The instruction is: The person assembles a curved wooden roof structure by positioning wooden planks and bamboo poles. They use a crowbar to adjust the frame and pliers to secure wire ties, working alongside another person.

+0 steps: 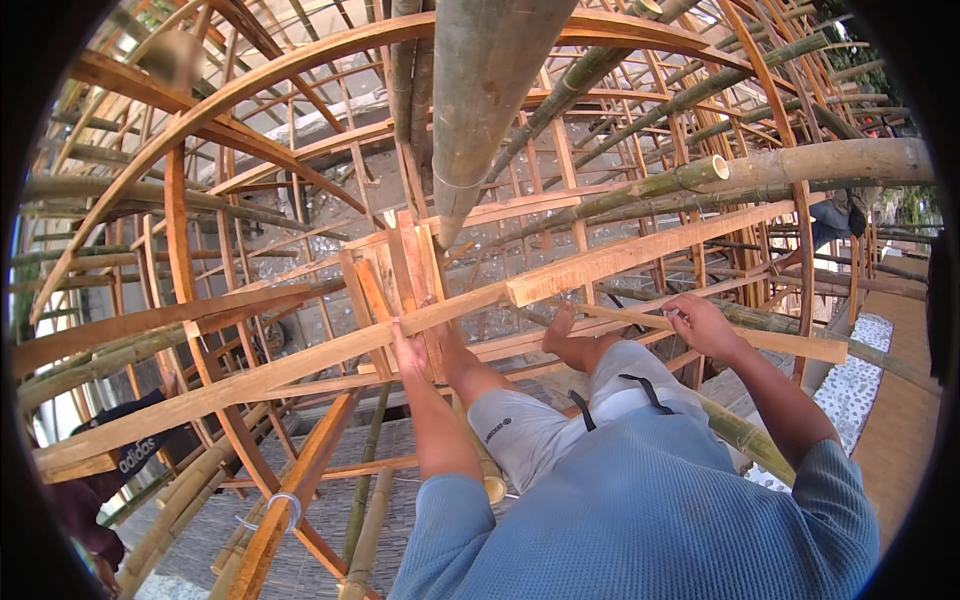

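Observation:
A long wooden beam [270,378] runs from the lower left up to the middle. My left hand [408,350] is closed around its lower edge, with a finger over its face. Just beyond that hand, short upright planks [408,265] stand side by side. A second beam [620,262] meets the first near the middle and slopes up to the right. My right hand [698,325] is raised above a thinner wooden strip [790,344], fingertips pinched together. Anything between those fingertips is too small to make out.
A thick bamboo pole [490,110] rises in front of me. Curved wooden ribs [330,50] and bamboo crosspieces [640,190] surround me, with open gaps below my bare feet. One person's dark clothing [125,440] shows at lower left, another person [835,220] at far right.

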Available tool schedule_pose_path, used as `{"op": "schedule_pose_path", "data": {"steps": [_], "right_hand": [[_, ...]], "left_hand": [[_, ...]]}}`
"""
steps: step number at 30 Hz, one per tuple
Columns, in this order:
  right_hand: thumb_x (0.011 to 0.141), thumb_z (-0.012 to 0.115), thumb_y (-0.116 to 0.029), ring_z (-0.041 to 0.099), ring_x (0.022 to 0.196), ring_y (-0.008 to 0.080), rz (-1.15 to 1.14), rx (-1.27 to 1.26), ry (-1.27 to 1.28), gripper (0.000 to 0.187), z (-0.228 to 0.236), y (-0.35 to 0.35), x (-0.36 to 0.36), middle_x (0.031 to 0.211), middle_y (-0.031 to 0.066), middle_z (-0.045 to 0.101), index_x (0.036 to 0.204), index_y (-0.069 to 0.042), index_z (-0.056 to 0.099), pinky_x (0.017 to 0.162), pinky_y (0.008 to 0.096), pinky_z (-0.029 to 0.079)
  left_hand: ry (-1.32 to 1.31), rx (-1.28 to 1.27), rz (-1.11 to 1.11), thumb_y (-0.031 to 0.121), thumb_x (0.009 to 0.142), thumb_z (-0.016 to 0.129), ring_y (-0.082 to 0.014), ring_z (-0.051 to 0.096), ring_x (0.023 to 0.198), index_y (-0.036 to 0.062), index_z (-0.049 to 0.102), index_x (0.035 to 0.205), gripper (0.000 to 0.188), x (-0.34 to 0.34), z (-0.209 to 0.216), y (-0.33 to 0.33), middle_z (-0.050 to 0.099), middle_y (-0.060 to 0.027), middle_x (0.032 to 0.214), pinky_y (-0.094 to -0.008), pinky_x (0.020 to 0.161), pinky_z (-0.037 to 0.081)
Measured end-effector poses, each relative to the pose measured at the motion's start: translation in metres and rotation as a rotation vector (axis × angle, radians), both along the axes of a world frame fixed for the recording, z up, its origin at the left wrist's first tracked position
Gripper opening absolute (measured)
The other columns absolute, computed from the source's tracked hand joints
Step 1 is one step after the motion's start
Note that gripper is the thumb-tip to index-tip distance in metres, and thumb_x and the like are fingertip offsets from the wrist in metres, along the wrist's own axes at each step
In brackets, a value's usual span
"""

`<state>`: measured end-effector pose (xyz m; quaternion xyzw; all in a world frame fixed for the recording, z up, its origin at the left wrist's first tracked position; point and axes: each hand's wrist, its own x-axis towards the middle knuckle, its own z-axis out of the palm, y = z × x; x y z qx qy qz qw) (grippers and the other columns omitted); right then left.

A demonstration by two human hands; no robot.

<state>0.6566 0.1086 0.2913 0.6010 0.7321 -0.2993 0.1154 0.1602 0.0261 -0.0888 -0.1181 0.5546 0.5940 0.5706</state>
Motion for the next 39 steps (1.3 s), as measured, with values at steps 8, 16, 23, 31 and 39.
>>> {"op": "schedule_pose_path", "data": {"steps": [8, 16, 23, 31, 39], "right_hand": [[0.104, 0.054, -0.008, 0.067, 0.082, 0.0148, 0.070, -0.012, 0.741, 0.020, -0.010, 0.018, -0.180, 0.094, 0.0100, 0.070, 0.114, 0.002, 0.068, 0.075, 0.0275, 0.055], [0.100, 0.060, -0.012, 0.068, 0.102, 0.0229, 0.435, -0.210, 1.169, 0.028, 0.048, 0.019, -0.468, 0.109, 0.0157, 0.069, 0.124, 0.003, 0.065, 0.089, 0.0355, 0.054], [0.074, 0.087, -0.051, 0.044, 0.143, 0.0377, 0.851, -0.350, 0.855, 0.120, -0.051, 0.011, -0.650, 0.151, 0.0265, 0.046, 0.159, 0.002, 0.020, 0.118, 0.0461, 0.037], [0.078, 0.073, -0.015, 0.068, 0.109, 0.0318, 0.675, -0.466, 0.872, 0.052, -0.097, -0.030, -0.579, 0.114, 0.0201, 0.069, 0.127, -0.002, 0.059, 0.092, 0.0422, 0.051], [0.079, 0.075, -0.021, 0.066, 0.114, 0.0377, 0.762, -0.531, 0.705, 0.059, -0.073, -0.018, -0.488, 0.116, 0.0226, 0.069, 0.132, -0.001, 0.058, 0.096, 0.0435, 0.052]], "left_hand": [[0.987, -0.382, -0.663, 0.030, 0.089, 0.071, -0.0347, 0.051, 0.132, 0.0085, 0.052, 0.146, 0.064, 0.005, 0.018, -0.073, 0.056, -0.0181, 0.142, -0.0414, 0.113, 0.037], [0.804, -0.051, 1.153, 0.068, 0.104, 0.026, -0.0275, 0.049, 0.133, 0.0097, 0.054, 0.141, 0.074, -0.321, 0.310, -0.161, 0.057, -0.0157, 0.136, -0.0507, 0.111, 0.038], [0.761, 0.543, 0.803, 0.097, 0.079, 0.022, -0.0394, 0.023, 0.153, 0.0054, 0.016, 0.162, 0.124, -0.444, 0.454, -0.139, 0.032, -0.0254, 0.160, -0.0606, 0.123, 0.014], [0.593, 0.814, 0.475, 0.100, 0.064, 0.047, -0.0439, 0.059, 0.121, 0.0031, 0.026, 0.158, 0.136, -0.364, 0.438, -0.099, 0.048, -0.0302, 0.143, -0.0579, 0.095, 0.055], [0.537, 0.950, 0.415, 0.091, 0.060, 0.067, -0.0336, 0.073, 0.083, 0.0021, 0.046, 0.142, 0.123, -0.275, 0.425, -0.103, 0.069, -0.0205, 0.096, -0.0482, 0.071, 0.062]]}}
